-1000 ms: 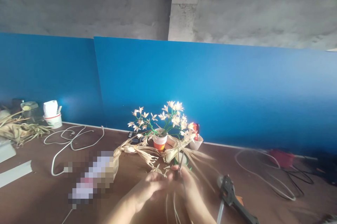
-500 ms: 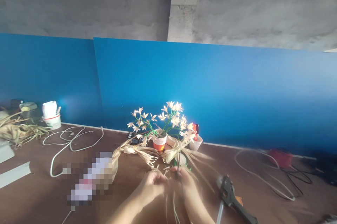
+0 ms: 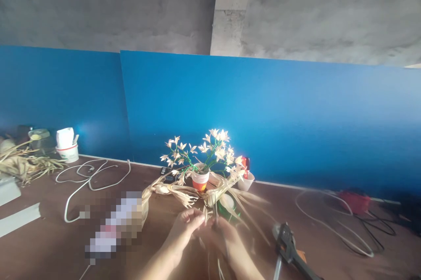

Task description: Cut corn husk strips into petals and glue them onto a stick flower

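Observation:
My left hand (image 3: pixel 186 227) and my right hand (image 3: pixel 226 234) meet low in the middle over the brown table (image 3: pixel 59 249). Both pinch thin pale husk strips (image 3: pixel 210 223) between closed fingers; strands trail down between my wrists. A dark thin stem stands up from my right fingers. Just beyond lie dried corn husks (image 3: pixel 179 192) and a green tape roll (image 3: pixel 226 203). Behind them a paper cup (image 3: pixel 200 180) holds handmade pale flowers (image 3: pixel 204 148) on green stems.
Black pliers (image 3: pixel 289 249) lie at the lower right. White cables (image 3: pixel 88 174) loop on the left and another cable (image 3: pixel 332 223) on the right near a red object (image 3: pixel 353 199). A husk pile (image 3: pixel 23 163) and white tub (image 3: pixel 67 150) sit far left. A blue wall (image 3: pixel 263 113) backs the table.
My hands have shifted slightly left and forward, toward the husks. The view has tilted a little, so the table things sit a bit lower and to the right.

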A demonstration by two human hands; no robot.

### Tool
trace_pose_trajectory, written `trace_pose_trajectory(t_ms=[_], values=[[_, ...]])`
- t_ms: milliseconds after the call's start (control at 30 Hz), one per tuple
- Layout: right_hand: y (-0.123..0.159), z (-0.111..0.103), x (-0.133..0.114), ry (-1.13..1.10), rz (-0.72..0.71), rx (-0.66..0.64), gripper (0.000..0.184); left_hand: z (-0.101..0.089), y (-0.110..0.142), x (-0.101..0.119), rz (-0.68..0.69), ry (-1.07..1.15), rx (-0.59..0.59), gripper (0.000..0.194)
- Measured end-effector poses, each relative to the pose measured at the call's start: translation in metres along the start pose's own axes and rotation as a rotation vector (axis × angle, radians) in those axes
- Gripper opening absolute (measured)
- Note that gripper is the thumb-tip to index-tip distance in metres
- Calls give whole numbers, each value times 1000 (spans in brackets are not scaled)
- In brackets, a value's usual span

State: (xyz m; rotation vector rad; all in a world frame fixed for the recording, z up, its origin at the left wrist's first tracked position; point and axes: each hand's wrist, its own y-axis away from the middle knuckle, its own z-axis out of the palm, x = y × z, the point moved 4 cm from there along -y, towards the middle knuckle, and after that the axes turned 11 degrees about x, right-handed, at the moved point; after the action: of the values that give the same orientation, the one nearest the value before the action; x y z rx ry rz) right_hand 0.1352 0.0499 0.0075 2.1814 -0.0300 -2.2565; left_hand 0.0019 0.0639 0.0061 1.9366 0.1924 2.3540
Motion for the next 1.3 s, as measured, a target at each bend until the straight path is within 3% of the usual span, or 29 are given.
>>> trace_pose_trajectory(t_ms=[133, 333, 600, 833, 1300], values=[[5, 10, 7, -6, 19, -119, 34, 1, 2, 1, 36, 32, 14, 34], [8, 15, 15, -87, 34, -158, 34, 6, 7, 4, 62, 21, 8, 32], [3, 8, 26, -69, 49, -199, 52, 8, 7, -2, -36, 115, 7, 28], [2, 13, 28, -48, 35, -184, 49, 9, 10, 4, 24, 156, 0, 26], [2, 14, 24, -33, 20, -128, 44, 10, 9, 4, 20, 178, 13, 28]])
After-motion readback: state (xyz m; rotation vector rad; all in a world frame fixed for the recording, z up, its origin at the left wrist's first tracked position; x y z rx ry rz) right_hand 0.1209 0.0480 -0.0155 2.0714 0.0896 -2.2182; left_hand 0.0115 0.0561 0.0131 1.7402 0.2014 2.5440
